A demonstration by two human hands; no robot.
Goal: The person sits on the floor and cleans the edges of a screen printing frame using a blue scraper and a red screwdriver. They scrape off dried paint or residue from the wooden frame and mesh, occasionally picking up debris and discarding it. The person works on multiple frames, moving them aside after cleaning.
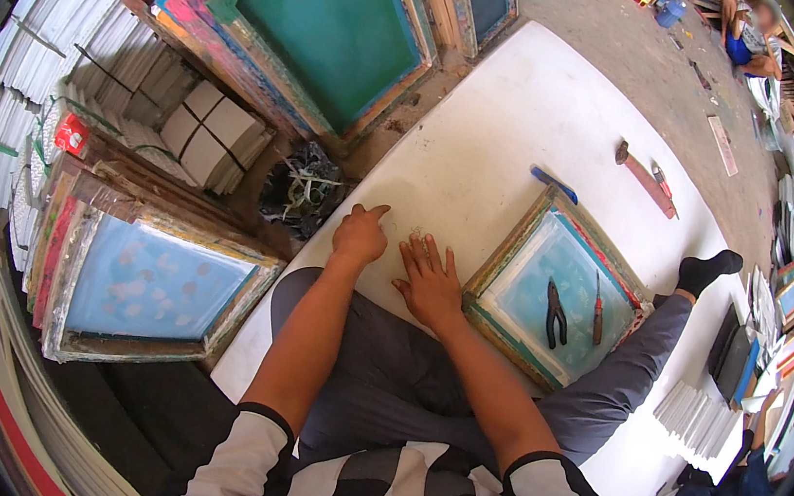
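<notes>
- The left hand (pixel 360 235) is over the left edge of the white table (pixel 467 148), most fingers curled in and one pointing right; whether it grips anything small cannot be told.
- The right hand (pixel 432 286), just right of it and slightly nearer, is open, palm down on the table with its fingers spread.
- A wooden frame (pixel 508 253) with a pale blue screen lies flat on the table, right of the right hand and apart from its fingers.
- On that screen lie black pliers (pixel 556 315) and, just to their right, a screwdriver (pixel 598 318) with its handle toward the near side.
- A blue strip-like tool (pixel 554 184) rests by the frame's far corner.
- Farther right on the table, a wooden-handled hammer (pixel 647 179) lies beside a slim pointed tool (pixel 662 180).
- The person's foot (pixel 708 272), in a black sock, rests at the table's right side; the grey-trousered leg stretches past the frame's near right side.
- At left, a blue screen (pixel 159 275) leans upright in front of other frames.
- Beyond the table's far left edge stand more frames, a green screen (pixel 333 35) foremost.
- Between these groups are a black plastic bag (pixel 303 193) and a strapped stack of white sheets (pixel 210 129).
- Another person (pixel 754 39) sits at the far right.
</notes>
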